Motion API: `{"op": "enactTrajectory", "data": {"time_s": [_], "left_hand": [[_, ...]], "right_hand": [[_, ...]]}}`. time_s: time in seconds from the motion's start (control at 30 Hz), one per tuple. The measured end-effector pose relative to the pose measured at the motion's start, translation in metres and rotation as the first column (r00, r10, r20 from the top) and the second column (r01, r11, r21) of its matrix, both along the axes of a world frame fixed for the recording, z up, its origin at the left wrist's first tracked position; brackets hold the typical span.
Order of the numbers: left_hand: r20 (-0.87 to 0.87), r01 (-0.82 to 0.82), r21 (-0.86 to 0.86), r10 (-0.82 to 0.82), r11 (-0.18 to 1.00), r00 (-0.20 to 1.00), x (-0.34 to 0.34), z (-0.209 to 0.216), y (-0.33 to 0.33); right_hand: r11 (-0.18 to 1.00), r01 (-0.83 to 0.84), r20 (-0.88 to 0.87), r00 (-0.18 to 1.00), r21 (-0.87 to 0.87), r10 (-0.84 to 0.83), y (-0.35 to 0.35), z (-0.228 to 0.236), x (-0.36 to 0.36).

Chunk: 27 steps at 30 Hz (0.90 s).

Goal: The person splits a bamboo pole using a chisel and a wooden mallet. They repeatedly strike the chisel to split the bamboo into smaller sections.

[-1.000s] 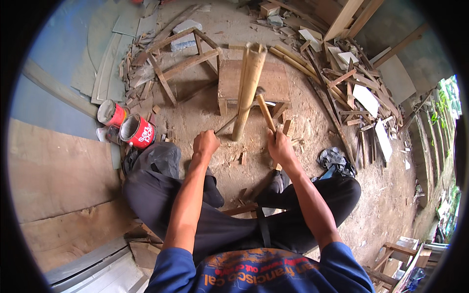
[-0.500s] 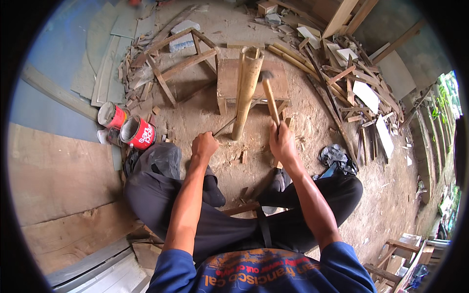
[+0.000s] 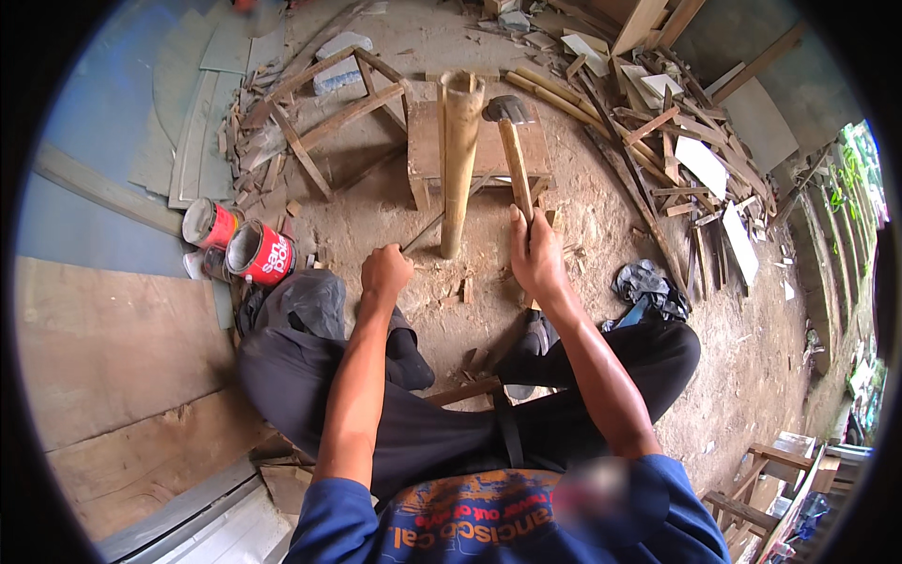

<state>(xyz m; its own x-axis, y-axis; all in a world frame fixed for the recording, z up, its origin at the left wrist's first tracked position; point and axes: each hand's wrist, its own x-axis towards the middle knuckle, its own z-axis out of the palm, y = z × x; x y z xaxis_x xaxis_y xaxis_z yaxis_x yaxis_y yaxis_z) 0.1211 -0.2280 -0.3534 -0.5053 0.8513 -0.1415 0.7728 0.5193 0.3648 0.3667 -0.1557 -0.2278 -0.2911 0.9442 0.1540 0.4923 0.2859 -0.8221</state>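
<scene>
An upright bamboo pole [image 3: 460, 174], hollow at its top and with a long split along its left side, stands in front of a low wooden bench. My left hand [image 3: 386, 272] is closed around the near end of a thin dark metal bar [image 3: 425, 232], which slants up to the bamboo; whether it is a blade cannot be made out. My right hand [image 3: 539, 256] grips the wooden handle of a hammer [image 3: 515, 160]. The dark hammer head is to the right of the pole's upper part, apart from it.
Behind the pole is the low wooden bench [image 3: 526, 155], with a wooden frame [image 3: 348, 120] to its left. Red paint cans [image 3: 260, 252] stand at the left. Scrap wood [image 3: 672, 155] and bamboo lengths [image 3: 564, 103] lie at the right. A black plastic bag [image 3: 650, 289] rests by my right knee.
The hammer head has risen slightly and moved left in view, with its head now plainer to see. My left hand still grips the bar. The whole view has shifted a little.
</scene>
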Motion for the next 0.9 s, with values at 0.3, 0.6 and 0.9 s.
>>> {"op": "enactTrajectory", "data": {"time_s": [0.3, 0.6, 0.9], "left_hand": [[0.005, -0.009, -0.036, 0.009, 0.999, 1.0, 0.0, 0.004, -0.003], [-0.023, 0.003, -0.116, -0.005, 0.993, 1.0, 0.009, 0.012, 0.005], [-0.028, -0.036, -0.037, 0.035, 0.999, 0.999, 0.006, 0.002, 0.0]], "right_hand": [[0.998, 0.012, 0.095, 0.995, -0.06, -0.006, 0.01, -0.021, 0.0], [0.999, -0.045, 0.329, 0.943, 0.014, 0.038, 0.005, -0.092, 0.019], [0.996, -0.089, 0.049, 0.995, 0.029, 0.087, -0.005, -0.084, 0.017]]}}
